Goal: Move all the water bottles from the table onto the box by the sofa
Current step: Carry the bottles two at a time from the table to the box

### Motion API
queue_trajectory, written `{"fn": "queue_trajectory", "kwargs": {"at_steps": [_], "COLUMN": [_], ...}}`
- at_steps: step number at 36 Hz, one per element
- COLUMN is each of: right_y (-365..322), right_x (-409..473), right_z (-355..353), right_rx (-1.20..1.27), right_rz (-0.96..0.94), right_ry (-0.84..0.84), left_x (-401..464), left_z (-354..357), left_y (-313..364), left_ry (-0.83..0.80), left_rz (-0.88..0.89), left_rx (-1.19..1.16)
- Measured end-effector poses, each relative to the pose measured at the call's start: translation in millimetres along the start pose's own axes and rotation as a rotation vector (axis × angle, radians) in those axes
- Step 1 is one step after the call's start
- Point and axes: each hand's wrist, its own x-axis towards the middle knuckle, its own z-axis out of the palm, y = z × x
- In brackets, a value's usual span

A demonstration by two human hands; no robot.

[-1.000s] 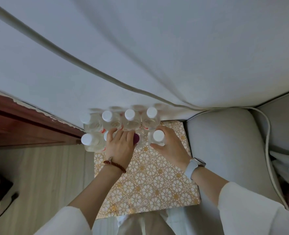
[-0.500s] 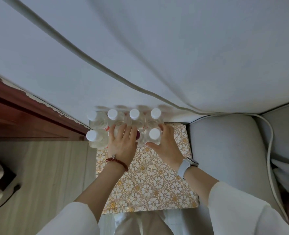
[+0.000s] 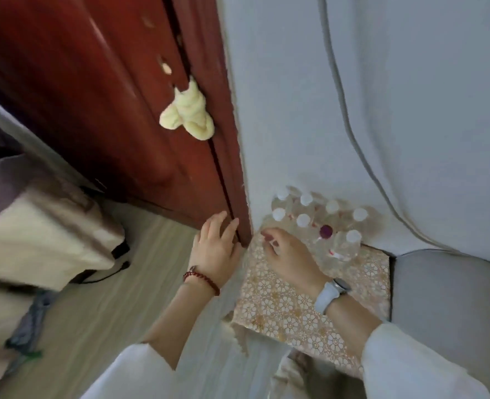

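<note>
We see the water bottles (image 3: 318,223) standing together at the far edge of the patterned box (image 3: 310,300), between the wall and the grey sofa (image 3: 451,298). Our left hand (image 3: 216,246) is open and empty, with its fingers near the red door (image 3: 108,96). Our right hand (image 3: 285,254) rests over the box just beside the bottles, fingers loosely curled and holding nothing.

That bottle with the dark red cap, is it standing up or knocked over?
Upright: the dark red-capped bottle shows its cap facing the camera overhead, like the white-capped bottles around it on the patterned box.
</note>
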Motion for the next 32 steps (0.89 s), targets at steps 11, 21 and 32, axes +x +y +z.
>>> {"fn": "queue_trajectory", "kwargs": {"at_steps": [11, 21, 32], "right_y": [-294, -513, -679], "right_x": [-142, -346, -564], "right_z": [217, 430, 643], "right_rx": [-0.031, -0.354, -0.414], "right_rz": [-0.454, -0.991, -1.427], "right_ry": [-0.491, -1.013, -1.348], "left_x": [-367, -717, -993], "left_z": [-162, -224, -249], "left_y": [-205, -292, -358], "left_ry": [0.239, 0.426, 0.568], "left_rz": [-0.615, -1.319, -1.895], "left_rx": [0.087, 0.086, 0.08]}}
